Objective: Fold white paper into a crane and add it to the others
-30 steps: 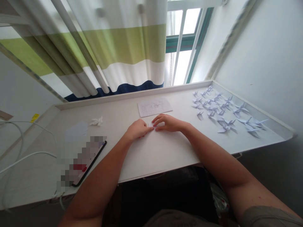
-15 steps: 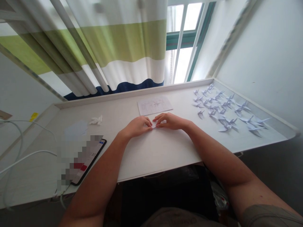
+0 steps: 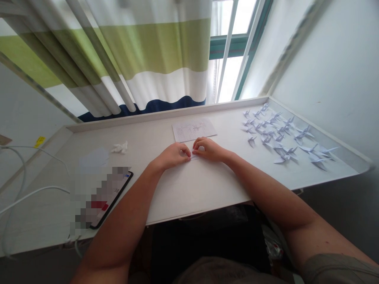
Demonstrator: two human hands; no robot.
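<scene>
A small piece of white paper (image 3: 194,156) lies between my hands at the middle of the white table (image 3: 189,197). My left hand (image 3: 175,154) pinches its left side, fingertips low against the tabletop. From the other side my right hand (image 3: 207,149) grips the paper with thumb and curled fingers. The fingers cover most of the sheet, so its folded shape is hard to make out. Just beyond my hands lies a sheet with printed or written marks (image 3: 194,130).
Several folded paper cranes (image 3: 280,136) stand at the table's right. On the left are a crumpled white tissue (image 3: 120,147), a faint stack of paper (image 3: 94,158), a partly blurred phone (image 3: 114,197) and white cables (image 3: 35,195). A raised rim (image 3: 166,115) runs along the back.
My right hand's fingers have curled in more and shifted slightly left, nearer my left fingertips. Both hands still hold the paper. The view has tilted slightly.
</scene>
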